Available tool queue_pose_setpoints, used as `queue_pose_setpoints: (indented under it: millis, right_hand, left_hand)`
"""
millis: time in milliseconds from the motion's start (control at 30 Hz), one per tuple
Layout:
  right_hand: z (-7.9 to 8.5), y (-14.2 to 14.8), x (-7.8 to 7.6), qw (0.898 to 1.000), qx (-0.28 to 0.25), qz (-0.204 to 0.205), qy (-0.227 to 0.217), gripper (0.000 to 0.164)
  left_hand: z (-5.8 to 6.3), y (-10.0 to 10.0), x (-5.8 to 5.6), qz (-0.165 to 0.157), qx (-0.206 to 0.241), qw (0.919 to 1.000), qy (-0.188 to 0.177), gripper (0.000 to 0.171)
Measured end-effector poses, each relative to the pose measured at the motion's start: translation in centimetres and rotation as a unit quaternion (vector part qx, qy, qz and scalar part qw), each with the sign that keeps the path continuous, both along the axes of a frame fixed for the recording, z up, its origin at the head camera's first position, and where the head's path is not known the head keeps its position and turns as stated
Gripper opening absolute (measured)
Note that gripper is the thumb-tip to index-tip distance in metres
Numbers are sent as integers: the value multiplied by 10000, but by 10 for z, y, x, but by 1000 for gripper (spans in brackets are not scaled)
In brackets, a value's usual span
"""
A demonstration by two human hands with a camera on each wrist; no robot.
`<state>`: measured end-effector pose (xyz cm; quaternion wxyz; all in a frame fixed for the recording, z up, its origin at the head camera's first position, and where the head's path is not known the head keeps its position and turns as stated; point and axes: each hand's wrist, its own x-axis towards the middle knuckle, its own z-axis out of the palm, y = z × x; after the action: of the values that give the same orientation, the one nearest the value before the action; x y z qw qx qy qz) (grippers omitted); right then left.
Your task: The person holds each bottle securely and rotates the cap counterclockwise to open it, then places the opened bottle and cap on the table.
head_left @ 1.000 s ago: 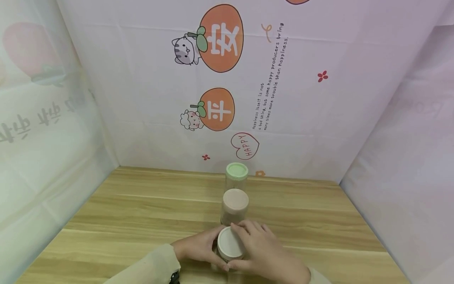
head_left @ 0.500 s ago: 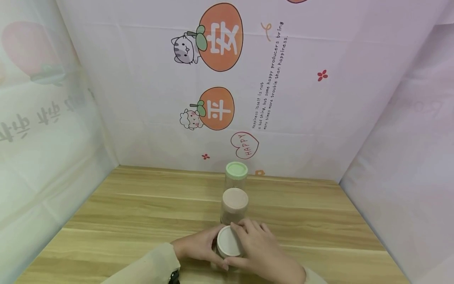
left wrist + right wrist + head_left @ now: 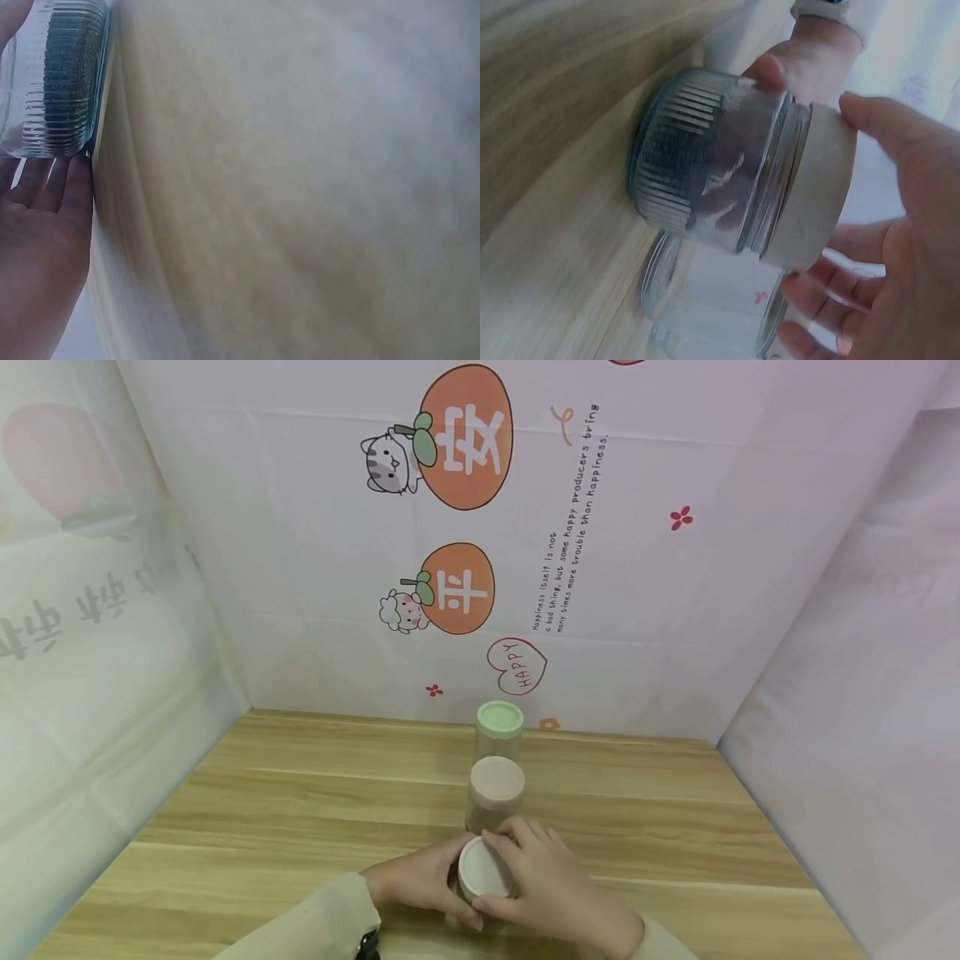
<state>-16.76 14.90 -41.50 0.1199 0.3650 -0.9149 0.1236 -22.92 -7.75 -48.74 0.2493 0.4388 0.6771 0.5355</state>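
A clear glass jar (image 3: 705, 165) with a ribbed lower part and a dark layer at its bottom stands at the table's near side. Its white lid (image 3: 483, 867) sits on the mouth, with some glass thread showing below the rim in the right wrist view. Curled round the jar's body, my left hand (image 3: 422, 878) holds it from the left. My right hand (image 3: 553, 887) grips the lid's edge with thumb and fingers from the right. In the left wrist view the left fingers (image 3: 56, 184) lie against the glass.
Behind it stand a jar with a beige-pink lid (image 3: 497, 778) and, farther back, a jar with a green lid (image 3: 500, 718). All three line up on the wooden table (image 3: 315, 793). A printed cloth (image 3: 615, 568) hangs at the back, with pale cloth at both sides.
My right hand has turned slightly on the lid, its fingers shifting a little to the left. The left hand and the jar stay in place.
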Motion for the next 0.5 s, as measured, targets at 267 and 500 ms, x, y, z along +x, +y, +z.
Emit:
queue_pose_setpoints:
  millis: [267,500]
  right_hand:
    - [1,9,-16,9955,-233,817,-420,67]
    - [4,10,-22,9877,-308,1301,-808,69]
  left_hand:
    - [1,0,0,42,-49,10000,-10,93]
    - [2,0,1,-62,-35,10000,-28,91]
